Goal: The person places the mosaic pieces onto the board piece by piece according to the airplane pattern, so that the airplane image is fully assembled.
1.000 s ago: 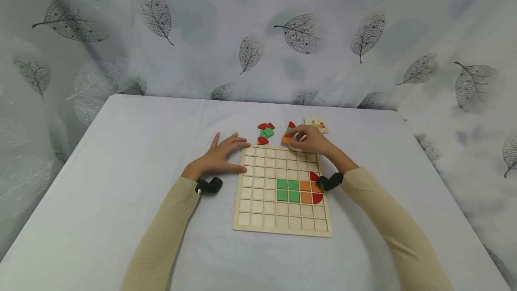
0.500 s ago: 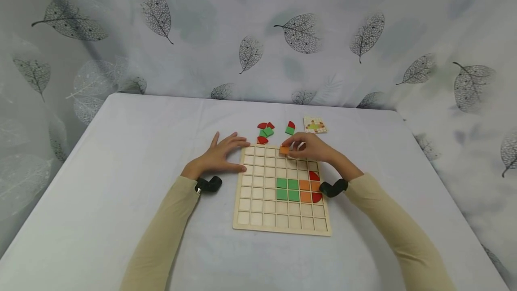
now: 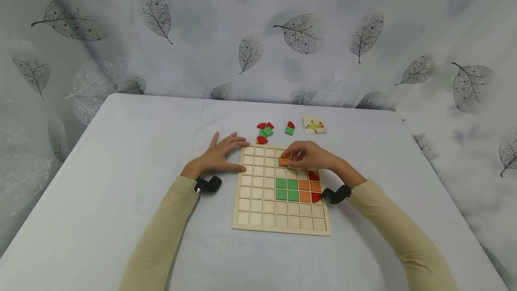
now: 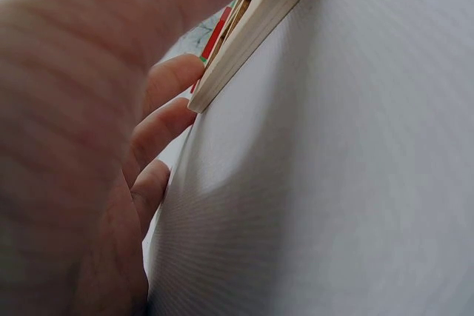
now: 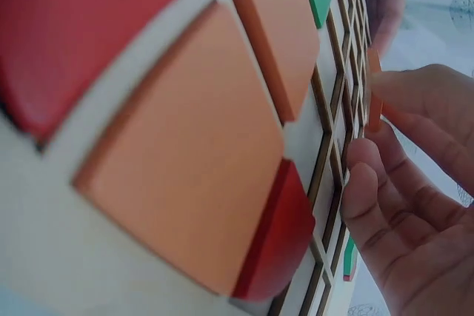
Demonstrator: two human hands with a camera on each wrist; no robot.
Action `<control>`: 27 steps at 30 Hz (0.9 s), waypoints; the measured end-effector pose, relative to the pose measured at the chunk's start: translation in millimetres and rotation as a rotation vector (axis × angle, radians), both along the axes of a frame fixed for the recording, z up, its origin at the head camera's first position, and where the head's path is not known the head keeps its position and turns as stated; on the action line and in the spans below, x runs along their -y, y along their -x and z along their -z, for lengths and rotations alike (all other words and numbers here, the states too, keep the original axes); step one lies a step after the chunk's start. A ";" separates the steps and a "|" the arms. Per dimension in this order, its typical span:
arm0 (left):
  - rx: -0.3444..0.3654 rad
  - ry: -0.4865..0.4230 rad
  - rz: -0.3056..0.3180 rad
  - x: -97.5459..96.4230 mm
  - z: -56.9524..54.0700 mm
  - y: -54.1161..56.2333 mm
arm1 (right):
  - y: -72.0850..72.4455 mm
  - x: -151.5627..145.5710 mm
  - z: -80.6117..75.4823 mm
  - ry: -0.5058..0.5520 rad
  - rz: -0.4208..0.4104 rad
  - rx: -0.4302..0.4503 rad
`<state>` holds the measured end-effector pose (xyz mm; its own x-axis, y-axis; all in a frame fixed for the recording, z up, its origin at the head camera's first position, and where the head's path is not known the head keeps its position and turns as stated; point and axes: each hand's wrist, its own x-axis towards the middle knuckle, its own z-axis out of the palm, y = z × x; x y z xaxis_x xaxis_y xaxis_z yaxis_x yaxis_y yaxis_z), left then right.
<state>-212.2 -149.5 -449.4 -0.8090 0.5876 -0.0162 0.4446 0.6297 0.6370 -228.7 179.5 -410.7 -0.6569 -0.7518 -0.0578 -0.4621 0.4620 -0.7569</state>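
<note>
Orange, is it, that piece in the right hand (image 3: 310,154)?

Yes, an orange square tile (image 3: 284,161), pinched between thumb and fingers over the far half of the wooden board (image 3: 282,231). Whether it touches the cells, I can't tell.

What sits on the person's side of that pinch?

Four green squares (image 3: 281,183) set in the board as a block; right of them, three orange squares (image 3: 304,196) and two rounded red pieces (image 3: 316,197).

And beyond the grip?

A red-and-green pair (image 3: 289,130) on the white cloth (image 3: 121,192), a printed card (image 3: 314,125) further right, and a loose cluster of red and green pieces (image 3: 268,131) off to the left.

The left hand (image 3: 216,156)?

Left of the grip, fingers spread, thumb and fingertips touching the board's edge.
</note>
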 end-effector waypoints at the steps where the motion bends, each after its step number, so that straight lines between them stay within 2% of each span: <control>1: -0.001 -0.001 0.001 0.1 -0.1 -0.1 | -0.9 0.0 0.2 0.002 -0.010 0.008; 12: 0.003 0.001 -0.005 -0.1 1.4 0.4 | -9.0 1.8 1.5 -0.021 -0.103 0.047; 27: 0.005 -0.004 -0.005 0.1 1.5 0.6 | -14.0 9.4 -0.2 -0.078 -0.103 0.012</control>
